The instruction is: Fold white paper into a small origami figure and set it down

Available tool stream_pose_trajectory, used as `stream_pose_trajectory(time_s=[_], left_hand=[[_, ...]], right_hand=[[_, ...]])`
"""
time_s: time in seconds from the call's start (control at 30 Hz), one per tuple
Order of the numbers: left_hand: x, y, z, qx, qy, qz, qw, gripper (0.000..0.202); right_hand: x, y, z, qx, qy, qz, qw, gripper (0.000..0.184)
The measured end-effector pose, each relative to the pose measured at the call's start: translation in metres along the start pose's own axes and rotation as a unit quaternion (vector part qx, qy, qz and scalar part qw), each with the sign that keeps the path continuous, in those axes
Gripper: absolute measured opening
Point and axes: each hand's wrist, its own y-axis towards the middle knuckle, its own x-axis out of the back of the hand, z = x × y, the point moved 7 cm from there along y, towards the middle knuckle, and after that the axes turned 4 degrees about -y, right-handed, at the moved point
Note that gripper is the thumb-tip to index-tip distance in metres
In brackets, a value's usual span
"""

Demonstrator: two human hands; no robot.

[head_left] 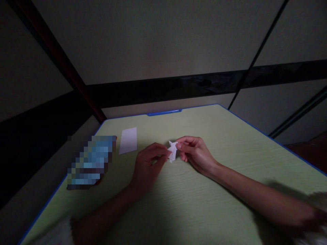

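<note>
A small piece of folded white paper (173, 151) with pointed corners is held just above the table, between my two hands. My left hand (150, 163) pinches its left edge between thumb and fingers. On the other side, the thumb and index finger of my right hand (196, 153) grip the upper right part. The lower fingers of that hand curl beneath. Fingertips cover some of the paper's edges, and its exact folded shape is too small to make out.
The pale green table (217, 204) has a blue rim and a blue handle piece (165, 112) at the far edge. A flat white sheet (128, 140) lies left of my hands. Beside it is a pixelated bluish object (93, 163). Wall panels (163, 41) stand behind the table.
</note>
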Motion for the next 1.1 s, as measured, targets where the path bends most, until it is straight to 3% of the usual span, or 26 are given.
stream_pose_trajectory(time_s=[0.27, 0.73, 1.1], left_hand=[[-0.0010, 0.0001, -0.0049, -0.021, 0.007, -0.002, 1.000, 0.012], [0.0000, -0.0010, -0.0040, -0.018, 0.012, -0.016, 1.000, 0.012], [0.0012, -0.0005, -0.0060, -0.034, 0.012, -0.015, 0.999, 0.012]], right_hand=[[0.0006, 0.0006, -0.0054, -0.048, 0.056, -0.019, 0.997, 0.004], [0.0026, 0.0015, -0.0028, -0.047, 0.045, -0.011, 0.998, 0.002], [-0.0002, 0.0015, -0.0003, -0.031, 0.053, 0.011, 0.998, 0.012]])
